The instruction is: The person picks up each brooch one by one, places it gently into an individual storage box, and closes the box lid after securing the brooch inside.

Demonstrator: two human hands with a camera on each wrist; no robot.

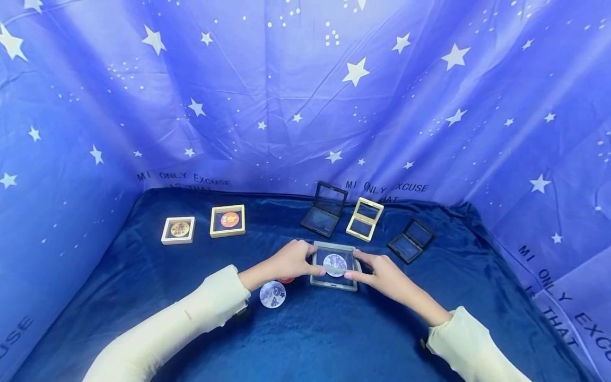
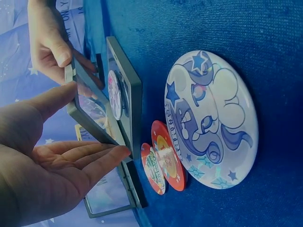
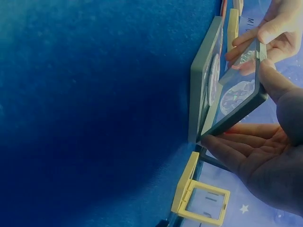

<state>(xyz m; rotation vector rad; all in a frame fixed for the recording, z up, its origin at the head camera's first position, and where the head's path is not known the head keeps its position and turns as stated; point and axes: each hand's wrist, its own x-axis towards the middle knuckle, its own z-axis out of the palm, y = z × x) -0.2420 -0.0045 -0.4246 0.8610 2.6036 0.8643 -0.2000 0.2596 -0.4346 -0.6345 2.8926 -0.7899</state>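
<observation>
A grey display case (image 1: pixel 332 286) with clear film panes stands partly open on the cloth, its lid (image 3: pixel 242 112) tilted up. Inside the lower half lies a round purple-and-white badge (image 2: pixel 114 94). My left hand (image 1: pixel 293 259) holds the lid's left side, thumb on the raised edge and fingers by the hinge. On the opposite side my right hand (image 1: pixel 385 275) grips the lid likewise, thumb at the raised edge, fingertip low by the hinge. Beside the left wrist lie a white-and-blue cartoon badge (image 2: pixel 210 120), a red badge (image 2: pixel 171 158) and another badge (image 2: pixel 154 171).
Behind the hands stand an open black case (image 1: pixel 321 220), an open gold case (image 1: pixel 361 228) and a smaller open black case (image 1: pixel 404 248). At left are a gold case (image 1: pixel 228 232) and a pale pink case (image 1: pixel 177 241), each holding a badge. Starry curtains (image 1: pixel 286 106) surround the blue cloth (image 1: pixel 305 339).
</observation>
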